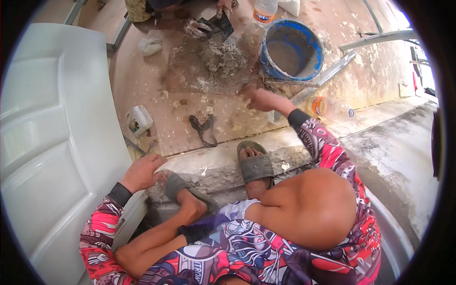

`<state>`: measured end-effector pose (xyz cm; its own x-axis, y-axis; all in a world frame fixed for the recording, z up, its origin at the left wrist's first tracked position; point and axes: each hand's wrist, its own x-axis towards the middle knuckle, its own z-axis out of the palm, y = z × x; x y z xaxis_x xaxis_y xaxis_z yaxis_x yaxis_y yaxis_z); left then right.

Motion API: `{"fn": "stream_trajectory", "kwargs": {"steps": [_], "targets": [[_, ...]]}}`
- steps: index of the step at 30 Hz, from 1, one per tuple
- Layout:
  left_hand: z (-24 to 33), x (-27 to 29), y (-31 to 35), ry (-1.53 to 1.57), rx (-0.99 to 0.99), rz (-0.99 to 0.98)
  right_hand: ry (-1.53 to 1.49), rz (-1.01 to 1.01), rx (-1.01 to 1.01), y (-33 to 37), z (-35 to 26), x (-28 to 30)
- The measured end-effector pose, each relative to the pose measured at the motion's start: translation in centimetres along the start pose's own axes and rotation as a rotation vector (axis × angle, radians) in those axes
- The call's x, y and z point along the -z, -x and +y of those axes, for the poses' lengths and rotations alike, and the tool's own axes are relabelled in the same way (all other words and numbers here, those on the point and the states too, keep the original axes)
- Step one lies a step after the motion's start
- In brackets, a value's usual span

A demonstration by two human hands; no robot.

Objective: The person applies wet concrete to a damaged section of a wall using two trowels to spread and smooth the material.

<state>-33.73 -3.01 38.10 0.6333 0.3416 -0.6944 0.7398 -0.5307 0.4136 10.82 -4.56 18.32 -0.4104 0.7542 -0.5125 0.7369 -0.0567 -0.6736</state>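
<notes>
My left hand (144, 173) hovers beside my left foot's sandal (185, 187), its fingers loosely apart with nothing in them. My right hand (266, 99) reaches forward over the floor, just in front of a blue bucket (308, 71) that has grey slurry inside. Its fingertips blend into the brownish floor, so I cannot make out whether they hold anything. Past it lies a lumpy heap of wet grey mortar (223, 58). Another person's mortar-covered hand (197, 29) is at a dark flat sheet or plate (221, 28) above the heap.
A white panelled door (52, 137) stands along the left. On the floor lie a white jug (139, 119), a dark strap (204, 130), a clear plastic bag (150, 45) and a bottle with an orange label (332, 108). A metal bar (327, 76) runs beside the bucket.
</notes>
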Motion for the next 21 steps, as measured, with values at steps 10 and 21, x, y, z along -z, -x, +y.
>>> {"fn": "stream_trajectory", "kwargs": {"steps": [10,21], "targets": [[0.0,2.1,-0.9,-0.073,0.007,0.074,0.033,-0.101,-0.104,0.5,5.1,-6.2],[-1.7,-0.7,-3.6,-0.112,-0.109,-0.018,0.015,0.009,-0.218,3.0,8.8,-5.7]]}}
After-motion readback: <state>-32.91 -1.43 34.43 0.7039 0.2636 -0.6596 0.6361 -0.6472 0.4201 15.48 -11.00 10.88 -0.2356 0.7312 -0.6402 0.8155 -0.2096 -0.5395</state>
